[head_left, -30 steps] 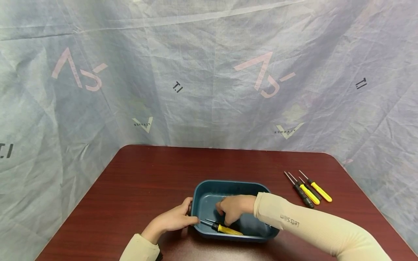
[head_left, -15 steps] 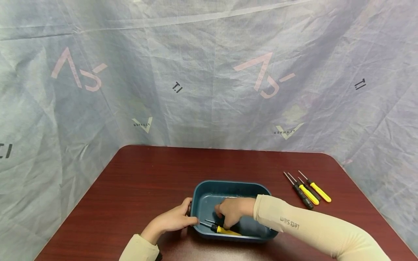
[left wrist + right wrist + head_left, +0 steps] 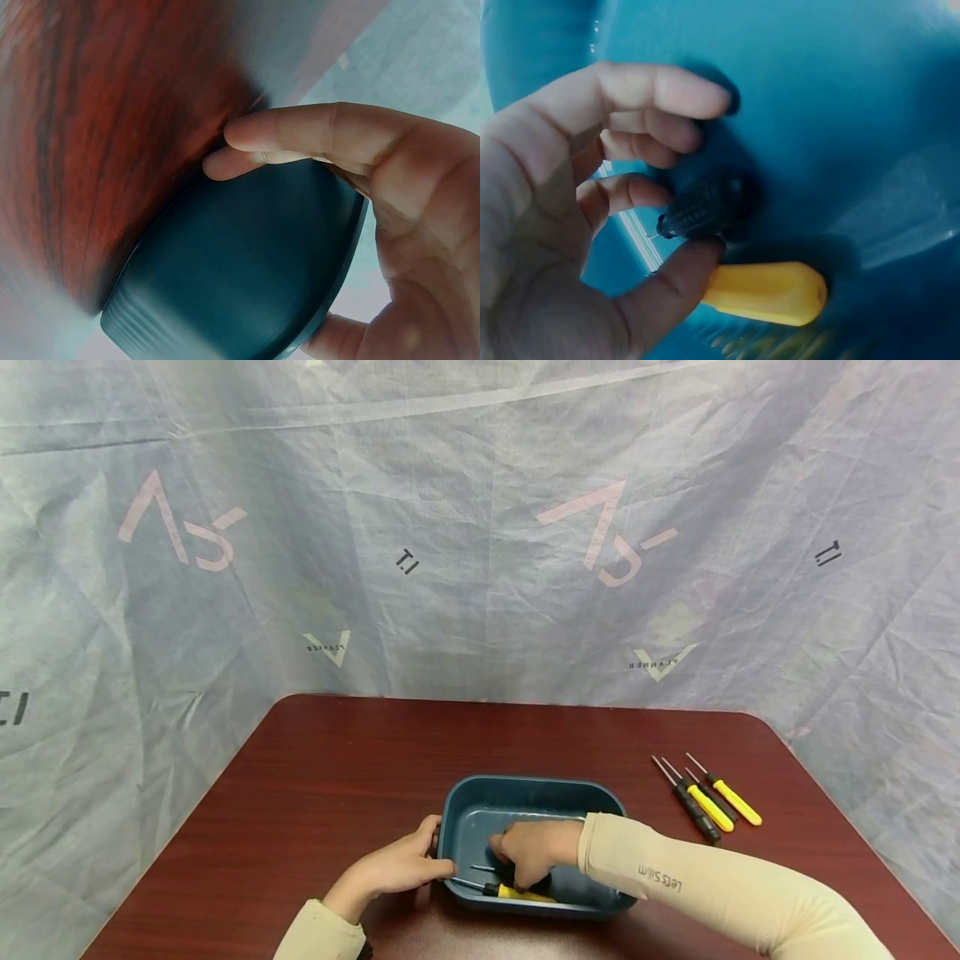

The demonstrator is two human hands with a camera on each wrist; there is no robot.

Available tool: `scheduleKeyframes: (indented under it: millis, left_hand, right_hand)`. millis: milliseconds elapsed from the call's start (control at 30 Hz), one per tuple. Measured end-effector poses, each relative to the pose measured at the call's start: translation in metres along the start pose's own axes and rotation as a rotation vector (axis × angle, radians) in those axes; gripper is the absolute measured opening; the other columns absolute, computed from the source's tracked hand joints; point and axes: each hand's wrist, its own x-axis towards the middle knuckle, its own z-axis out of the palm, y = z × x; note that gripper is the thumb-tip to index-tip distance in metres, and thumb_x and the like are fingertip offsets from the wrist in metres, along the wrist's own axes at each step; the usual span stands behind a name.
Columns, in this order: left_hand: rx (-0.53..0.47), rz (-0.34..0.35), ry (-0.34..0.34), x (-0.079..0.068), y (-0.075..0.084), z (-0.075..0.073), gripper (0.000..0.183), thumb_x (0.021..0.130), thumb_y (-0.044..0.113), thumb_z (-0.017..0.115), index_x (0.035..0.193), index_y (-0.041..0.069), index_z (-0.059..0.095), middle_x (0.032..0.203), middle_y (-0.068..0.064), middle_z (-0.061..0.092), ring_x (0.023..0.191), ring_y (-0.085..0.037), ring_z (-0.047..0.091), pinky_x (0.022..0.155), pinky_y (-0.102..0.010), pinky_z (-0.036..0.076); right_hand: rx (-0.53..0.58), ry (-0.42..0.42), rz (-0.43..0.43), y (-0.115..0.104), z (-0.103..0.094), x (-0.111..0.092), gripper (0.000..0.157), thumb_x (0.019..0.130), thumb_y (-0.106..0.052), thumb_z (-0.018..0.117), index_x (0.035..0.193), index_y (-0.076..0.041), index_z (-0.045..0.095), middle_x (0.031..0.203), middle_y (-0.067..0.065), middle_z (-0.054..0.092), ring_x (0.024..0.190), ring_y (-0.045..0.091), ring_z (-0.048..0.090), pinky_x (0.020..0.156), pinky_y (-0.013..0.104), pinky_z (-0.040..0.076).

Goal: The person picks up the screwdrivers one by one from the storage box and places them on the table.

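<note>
My left hand (image 3: 408,862) grips the bin (image 3: 536,793), lower centre of the frame; inside, my right hand (image 3: 531,850) grips the black screwdriver (image 3: 705,206). I should keep clear of the yellow screwdriver (image 3: 772,291) beside it.

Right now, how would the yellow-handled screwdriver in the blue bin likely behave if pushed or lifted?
The yellow-handled screwdriver should stay stiff, as its shaft looks straight and metallic. It may feel handle-heavy, since the handle is much thicker than the shaft. Pushed toward the person, it probably wouldn't roll far: it lies close along the near wall of the blue bin.
</note>
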Motion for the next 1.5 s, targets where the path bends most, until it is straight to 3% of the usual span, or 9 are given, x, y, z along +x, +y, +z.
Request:
scheduleKeyframes:
  millis: [400, 733, 900, 1000, 1100, 1267, 1500]
  left_hand:
    - [-0.005, 0.0, -0.001, 0.0, 0.001, 0.0, 0.064, 0.078, 0.016, 0.061, 0.128, -0.005, 0.026, 0.105, -0.012, 0.057, 0.085, -0.016, 0.055, 0.068, -0.03, 0.042]
    - [-0.005, -0.001, -0.007, 0.001, 0.0, 0.001, 0.064, 0.079, 0.016, 0.061, 0.129, -0.005, 0.026, 0.107, -0.012, 0.057, 0.082, -0.017, 0.055, 0.064, -0.031, 0.042]
    - [0.001, -0.006, -0.001, 0.001, 0.0, -0.001, 0.064, 0.079, 0.018, 0.061, 0.128, -0.005, 0.027, 0.106, -0.013, 0.056, 0.084, -0.017, 0.055, 0.066, -0.031, 0.042]
    - [0.005, -0.006, 0.001, 0.001, 0.0, -0.001, 0.064, 0.079, 0.019, 0.062, 0.128, -0.004, 0.028, 0.105, -0.013, 0.057, 0.086, -0.017, 0.055, 0.069, -0.031, 0.042]
    - [0.001, 0.0, 0.001, 0.001, 0.001, -0.001, 0.064, 0.079, 0.019, 0.062, 0.128, -0.005, 0.027, 0.104, -0.014, 0.057, 0.084, -0.017, 0.055, 0.068, -0.031, 0.042]
    - [0.007, -0.003, 0.008, 0.001, 0.0, 0.0, 0.065, 0.079, 0.017, 0.062, 0.129, -0.005, 0.026, 0.105, -0.013, 0.057, 0.082, -0.016, 0.055, 0.065, -0.031, 0.042]
    - [-0.005, -0.006, -0.005, 0.0, 0.002, 0.001, 0.064, 0.079, 0.017, 0.061, 0.128, -0.005, 0.026, 0.104, -0.013, 0.057, 0.079, -0.017, 0.055, 0.062, -0.032, 0.042]
  right_hand:
    - [0.003, -0.016, 0.018, 0.001, 0.001, 0.001, 0.028, 0.071, -0.005, 0.067, 0.084, -0.02, 0.047, 0.077, -0.004, 0.044, 0.059, 0.011, 0.046, 0.044, 0.024, 0.039]
    - [-0.038, 0.001, 0.006, 0.0, 0.001, 0.001, 0.023, 0.073, -0.009, 0.066, 0.087, -0.019, 0.051, 0.079, -0.005, 0.047, 0.068, 0.009, 0.045, 0.055, 0.023, 0.039]
    - [-0.074, 0.021, 0.067, -0.002, 0.002, 0.0, 0.031, 0.076, -0.012, 0.064, 0.105, -0.015, 0.056, 0.091, -0.002, 0.057, 0.076, 0.008, 0.049, 0.066, 0.024, 0.043]
    - [-0.138, 0.031, 0.139, -0.003, 0.003, -0.001, 0.04, 0.079, -0.016, 0.062, 0.118, -0.015, 0.054, 0.104, 0.0, 0.06, 0.09, 0.012, 0.055, 0.074, 0.029, 0.045]
    - [-0.21, 0.035, 0.215, -0.004, 0.003, -0.002, 0.044, 0.082, -0.021, 0.059, 0.126, -0.02, 0.052, 0.113, 0.0, 0.059, 0.098, 0.019, 0.054, 0.072, 0.034, 0.046]
    - [-0.238, 0.026, 0.291, -0.004, -0.003, -0.003, 0.041, 0.087, -0.027, 0.055, 0.128, -0.027, 0.05, 0.114, -0.002, 0.057, 0.082, 0.019, 0.044, 0.061, 0.035, 0.041]
    - [-0.297, 0.045, 0.285, -0.003, -0.01, -0.008, 0.042, 0.09, -0.032, 0.051, 0.131, -0.029, 0.047, 0.114, 0.002, 0.053, 0.08, 0.02, 0.035, 0.065, 0.036, 0.037]
